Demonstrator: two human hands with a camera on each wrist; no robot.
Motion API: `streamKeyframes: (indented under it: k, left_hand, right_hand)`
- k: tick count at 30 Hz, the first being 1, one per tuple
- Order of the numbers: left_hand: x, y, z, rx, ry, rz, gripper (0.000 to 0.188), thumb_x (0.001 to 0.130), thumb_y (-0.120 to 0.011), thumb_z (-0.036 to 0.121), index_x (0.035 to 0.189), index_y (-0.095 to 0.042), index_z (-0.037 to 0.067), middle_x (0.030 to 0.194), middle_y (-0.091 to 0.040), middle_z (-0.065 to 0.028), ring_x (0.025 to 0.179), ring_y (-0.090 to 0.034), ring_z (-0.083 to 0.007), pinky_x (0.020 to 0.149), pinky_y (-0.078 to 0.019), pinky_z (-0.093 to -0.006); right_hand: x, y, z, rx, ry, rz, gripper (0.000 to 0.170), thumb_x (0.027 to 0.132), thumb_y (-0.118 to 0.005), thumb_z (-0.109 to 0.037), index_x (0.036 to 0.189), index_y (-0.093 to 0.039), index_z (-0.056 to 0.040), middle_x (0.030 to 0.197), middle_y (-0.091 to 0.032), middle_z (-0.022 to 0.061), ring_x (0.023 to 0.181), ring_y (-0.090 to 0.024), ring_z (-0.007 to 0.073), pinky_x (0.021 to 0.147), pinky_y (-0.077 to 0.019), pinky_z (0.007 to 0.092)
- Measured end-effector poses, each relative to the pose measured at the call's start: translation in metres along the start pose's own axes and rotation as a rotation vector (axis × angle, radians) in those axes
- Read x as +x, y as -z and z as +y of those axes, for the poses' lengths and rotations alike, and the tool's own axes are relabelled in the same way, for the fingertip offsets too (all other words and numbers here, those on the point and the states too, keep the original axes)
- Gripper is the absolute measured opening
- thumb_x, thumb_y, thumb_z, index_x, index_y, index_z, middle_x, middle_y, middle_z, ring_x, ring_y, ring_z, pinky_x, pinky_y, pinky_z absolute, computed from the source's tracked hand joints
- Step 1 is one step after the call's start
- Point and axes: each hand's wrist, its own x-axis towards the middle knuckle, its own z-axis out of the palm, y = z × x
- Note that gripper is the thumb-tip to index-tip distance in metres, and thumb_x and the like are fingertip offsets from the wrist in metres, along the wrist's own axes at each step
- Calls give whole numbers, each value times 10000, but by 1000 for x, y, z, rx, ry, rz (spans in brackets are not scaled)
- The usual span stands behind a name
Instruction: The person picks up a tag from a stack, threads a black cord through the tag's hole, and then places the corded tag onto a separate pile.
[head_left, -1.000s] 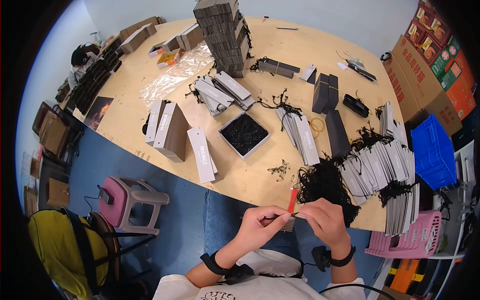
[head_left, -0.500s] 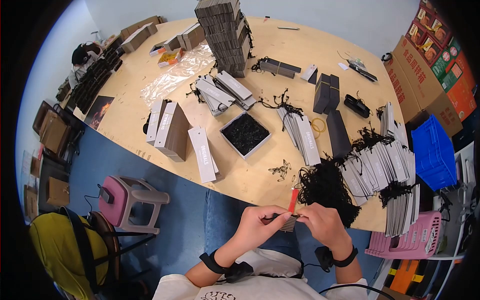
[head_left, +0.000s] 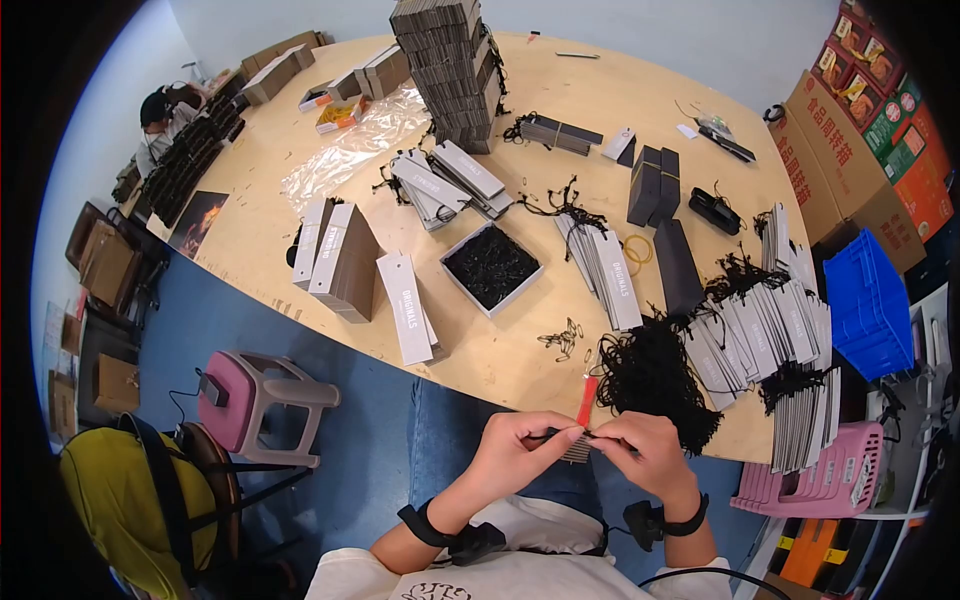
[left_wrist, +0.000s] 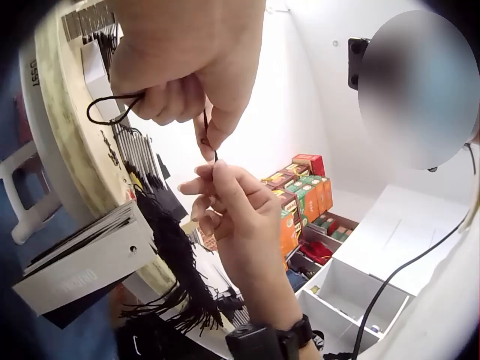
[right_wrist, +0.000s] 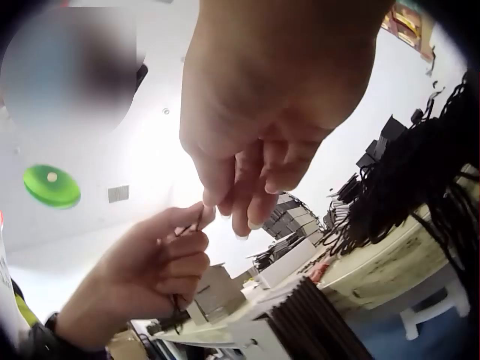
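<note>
Over the table's near edge, my left hand (head_left: 520,447) pinches a thin black cord (left_wrist: 205,127) between thumb and forefinger. A loop of the cord sticks out beside its curled fingers in the left wrist view. My right hand (head_left: 652,452) meets it from the other side, thumb and forefinger pinching the cord by the left fingertips. Beneath the hands is a stack of grey cards (right_wrist: 311,322), the front one with a punched hole in the left wrist view. Just beyond the fingertips lies a red strip with a shiny tip (head_left: 587,402).
A heap of black cords (head_left: 655,375) lies right of the hands, beside fanned corded cards (head_left: 750,340). Small metal pins (head_left: 562,340) are scattered ahead. A box of black pieces (head_left: 490,268), card stacks (head_left: 345,265) and a tall pile (head_left: 445,80) stand farther back.
My right hand has dipped slightly and its fingers have shifted at the cord, while my left hand keeps its pinch. At the far left, another person's head has moved a little.
</note>
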Motion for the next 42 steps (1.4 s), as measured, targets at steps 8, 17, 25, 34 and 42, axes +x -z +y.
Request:
streamKeyframes:
  k: [8,17,25,34,42]
  left_hand:
    - [0,4,8,87,-28,-20,144,919,-695,117,993,-738,1,773,-716,-32,648,-525,-7,575,-454,-193]
    - [1,4,5,168,19,-19,155,916,-699,143,990,-741,13,746,-708,-39,606,-503,-17,549,-435,-200]
    - [6,0,-8,230,-81,40,147,893,-715,152,999,-748,55,790,-724,-75,550,-498,-60,525,-425,-222]
    - [5,12,-12,398,-132,39,150,956,-647,132,919,-628,-12,730,-604,11,593,-475,-18,516,-395,-192]
    - [9,3,-9,-441,195,93,150,945,-661,105,1044,-722,10,775,-623,61,669,-497,-23,626,-411,-182]
  right_hand:
    - [1,3,-4,97,-107,26,145,753,-802,-42,848,-693,-42,729,-663,69,581,-599,169,499,-441,270]
    - [2,3,-8,58,-119,79,121,757,-781,-7,841,-696,-25,767,-687,77,612,-626,187,534,-484,277]
    - [-2,-2,-8,3,-183,108,96,797,-736,13,888,-714,-8,796,-702,90,616,-637,165,547,-497,262]
    - [-5,-6,3,49,-313,199,81,808,-741,13,887,-734,-2,792,-706,85,607,-633,130,513,-481,236]
    - [-4,-19,10,-388,130,154,181,727,-720,3,906,-708,-25,829,-694,66,655,-640,174,548,-506,269]
